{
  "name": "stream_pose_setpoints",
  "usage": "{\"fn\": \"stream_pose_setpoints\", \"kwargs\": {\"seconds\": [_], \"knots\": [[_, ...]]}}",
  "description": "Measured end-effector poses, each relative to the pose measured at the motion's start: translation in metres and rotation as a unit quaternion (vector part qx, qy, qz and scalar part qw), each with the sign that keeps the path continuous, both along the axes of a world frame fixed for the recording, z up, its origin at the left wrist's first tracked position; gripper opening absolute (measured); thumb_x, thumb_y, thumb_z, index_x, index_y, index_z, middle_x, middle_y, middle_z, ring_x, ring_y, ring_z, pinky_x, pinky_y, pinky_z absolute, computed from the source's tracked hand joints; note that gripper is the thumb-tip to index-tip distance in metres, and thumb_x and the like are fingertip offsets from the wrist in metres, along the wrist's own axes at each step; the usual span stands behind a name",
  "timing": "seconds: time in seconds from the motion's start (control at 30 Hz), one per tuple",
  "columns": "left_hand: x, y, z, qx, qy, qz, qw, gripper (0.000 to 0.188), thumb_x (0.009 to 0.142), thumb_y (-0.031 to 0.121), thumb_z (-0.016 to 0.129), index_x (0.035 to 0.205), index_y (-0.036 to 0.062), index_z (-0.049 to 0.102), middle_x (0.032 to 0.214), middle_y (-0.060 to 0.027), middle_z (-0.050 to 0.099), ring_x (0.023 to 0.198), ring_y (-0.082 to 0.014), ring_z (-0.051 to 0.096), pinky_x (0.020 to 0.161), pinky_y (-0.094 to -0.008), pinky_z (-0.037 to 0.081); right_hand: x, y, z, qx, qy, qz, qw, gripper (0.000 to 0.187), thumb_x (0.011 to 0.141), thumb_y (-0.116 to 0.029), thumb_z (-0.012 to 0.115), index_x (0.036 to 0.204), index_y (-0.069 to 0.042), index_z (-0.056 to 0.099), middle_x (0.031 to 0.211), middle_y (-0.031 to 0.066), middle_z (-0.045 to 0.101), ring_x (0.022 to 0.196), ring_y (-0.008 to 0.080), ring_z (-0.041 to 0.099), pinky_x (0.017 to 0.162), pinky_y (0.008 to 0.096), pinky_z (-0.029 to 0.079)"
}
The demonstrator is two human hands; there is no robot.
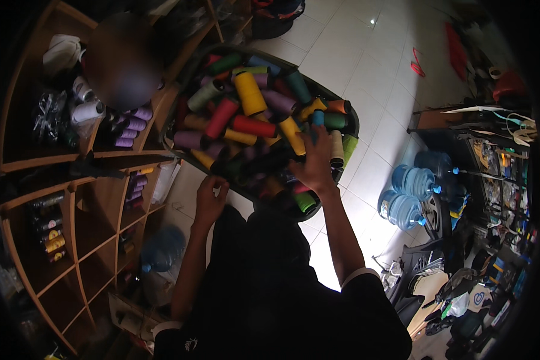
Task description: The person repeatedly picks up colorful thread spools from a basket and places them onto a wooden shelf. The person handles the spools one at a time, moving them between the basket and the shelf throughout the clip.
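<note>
Head view: both hands, left hand (209, 201) and right hand (314, 161), grip the spool bin (353, 123).

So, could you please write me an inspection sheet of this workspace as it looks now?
Surface: white tiled floor; no table seen.
Job's things: dark tub heaped with coloured thread cones, a yellow cone on top.
Hands: left hand at the tub's near rim; right hand reaching in among the cones; grip cannot be told.
Clutter: purple spools and white spools on wooden shelves.
Cables: nothing seen clearly.
Surroundings: blue water bottles at right, crowded rack beyond.
</note>
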State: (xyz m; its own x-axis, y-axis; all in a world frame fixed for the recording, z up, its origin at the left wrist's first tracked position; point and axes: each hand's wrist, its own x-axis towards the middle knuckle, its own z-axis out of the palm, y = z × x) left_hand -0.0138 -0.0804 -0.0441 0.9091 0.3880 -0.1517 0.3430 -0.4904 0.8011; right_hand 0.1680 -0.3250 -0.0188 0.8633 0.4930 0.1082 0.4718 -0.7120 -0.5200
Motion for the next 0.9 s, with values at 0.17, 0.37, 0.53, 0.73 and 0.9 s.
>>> {"fn": "stream_pose_setpoints", "kwargs": {"seconds": [0.17,0.37,0.53,0.73,0.9], "knots": [[-0.011,0.002,-0.013,0.028,0.006,0.005,1.0,0.008,0.086,0.008,0.068,0.091,0.0034,0.062,0.09,-0.0135,0.062,0.089,-0.03,0.059,0.082,-0.0413,0.047,0.0,0.002,0.003,0.01,0.06,-0.005,0.998,0.076,0.062,-0.018,0.077,0.133,-0.015,0.051,0.144,0.0251,0.03,0.14,0.0483,0.018,0.116,0.0591,0.014],[-0.009,-0.006,-0.006,0.051,0.003,-0.025,0.998,0.014,0.086,0.009,0.068,0.097,0.0028,0.061,0.092,-0.0142,0.06,0.093,-0.0328,0.058,0.083,-0.043,0.047,-0.015,-0.013,0.021,0.078,0.022,-0.079,0.994,0.061,0.068,-0.007,0.072,0.127,-0.014,0.056,0.141,0.0204,0.031,0.132,0.0424,0.027,0.11,0.0535,0.027],[0.014,-0.024,0.001,0.04,-0.012,-0.046,0.998,0.022,0.084,0.012,0.07,0.1,0.0015,0.058,0.096,-0.0154,0.058,0.094,-0.0365,0.057,0.084,-0.0451,0.046,-0.057,-0.04,0.026,0.145,0.027,-0.212,0.966,0.02,0.078,0.001,0.065,0.097,-0.002,0.06,0.096,0.009,0.06,0.09,0.0209,0.059,0.081,0.0319,0.046],[0.034,-0.04,0.007,0.117,-0.04,-0.039,0.992,0.043,0.078,0.013,0.077,0.112,0.0017,0.054,0.108,-0.0194,0.054,0.105,-0.0397,0.054,0.089,-0.0474,0.045,-0.128,-0.067,-0.036,0.034,0.148,-0.154,0.976,0.036,0.076,-0.007,0.072,0.109,-0.005,0.058,0.107,0.0147,0.058,0.099,0.033,0.057,0.085,0.0417,0.048],[0.04,-0.04,0.001,0.133,-0.053,-0.076,0.987,0.054,0.077,0.013,0.077,0.122,0.0012,0.05,0.115,-0.021,0.05,0.111,-0.0407,0.052,0.094,-0.0477,0.044,-0.156,-0.048,-0.038,-0.097,0.107,-0.188,0.971,0.054,0.074,-0.01,0.075,0.123,-0.009,0.053,0.122,0.0208,0.049,0.11,0.0417,0.048,0.093,0.052,0.044]]}}
